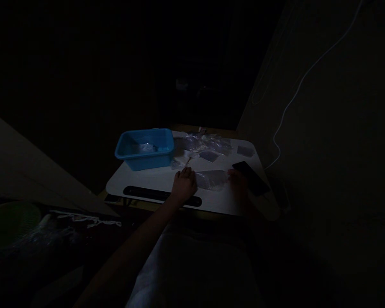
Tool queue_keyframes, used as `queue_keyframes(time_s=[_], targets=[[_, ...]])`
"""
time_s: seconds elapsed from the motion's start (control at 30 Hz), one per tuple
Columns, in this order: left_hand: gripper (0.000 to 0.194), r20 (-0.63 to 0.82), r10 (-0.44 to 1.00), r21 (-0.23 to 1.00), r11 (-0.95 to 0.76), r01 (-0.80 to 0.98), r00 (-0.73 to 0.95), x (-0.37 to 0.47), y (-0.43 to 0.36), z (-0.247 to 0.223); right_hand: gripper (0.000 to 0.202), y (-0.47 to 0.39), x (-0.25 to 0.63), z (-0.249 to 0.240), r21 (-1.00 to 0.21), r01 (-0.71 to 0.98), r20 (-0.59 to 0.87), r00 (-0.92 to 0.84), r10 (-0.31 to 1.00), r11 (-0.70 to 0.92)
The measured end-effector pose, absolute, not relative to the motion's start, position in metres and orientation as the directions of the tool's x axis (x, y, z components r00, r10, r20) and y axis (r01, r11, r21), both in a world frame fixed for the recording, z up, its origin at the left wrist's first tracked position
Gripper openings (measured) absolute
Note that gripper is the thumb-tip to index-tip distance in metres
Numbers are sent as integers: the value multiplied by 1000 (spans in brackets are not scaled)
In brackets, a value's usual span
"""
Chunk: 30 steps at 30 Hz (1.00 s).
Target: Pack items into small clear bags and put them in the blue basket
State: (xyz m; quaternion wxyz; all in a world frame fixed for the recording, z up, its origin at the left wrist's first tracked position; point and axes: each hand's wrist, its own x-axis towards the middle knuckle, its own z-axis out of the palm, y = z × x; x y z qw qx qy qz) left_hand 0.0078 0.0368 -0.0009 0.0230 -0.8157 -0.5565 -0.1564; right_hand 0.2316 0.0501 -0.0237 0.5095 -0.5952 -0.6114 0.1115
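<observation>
In the dim head view, a clear plastic bag [211,179] lies on a small white table [150,176], stretched between my hands. My left hand [184,184] is closed at the bag's left end, its fingers curled and knuckles up. At the opposite end my right hand [238,182] has its fingertips closed on the bag's edge; deep shadow hides most of that hand. Beyond the bag lie another flat clear packet [209,156] and a heap of crinkled plastic [205,142].
A blue basin [150,161] with clear plastic inside stands at the table's left. A dark phone-like slab [251,178] lies on the right, with another flat packet [245,151] behind it. A white cable [295,92] hangs along the right wall. A green basket [13,224] sits lower left.
</observation>
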Motion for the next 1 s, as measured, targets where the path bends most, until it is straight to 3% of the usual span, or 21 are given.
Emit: queue_keyframes(time_s=[0.13, 0.27, 0.37, 0.57, 1.0], targets=[[41, 276, 906, 100, -359, 928, 321, 11, 35, -2, 34, 40, 213, -9, -480, 823, 563, 22, 826, 305], [45, 258, 913, 80, -346, 935, 315, 12, 35, -1, 43, 29, 173, 4, -294, 807, 426, -369, 826, 512], [47, 220, 922, 86, -345, 935, 320, 12, 34, 2, 49, 27, 149, 5, -207, 807, 319, -479, 818, 554], [51, 183, 927, 87, -346, 934, 326, 12, 34, 4, 55, 29, 146, -4, -126, 854, 210, -474, 855, 505], [46, 254, 916, 5, -322, 947, 310, 14, 33, 0, 55, 28, 177, -7, -28, 937, 221, -333, 917, 348]])
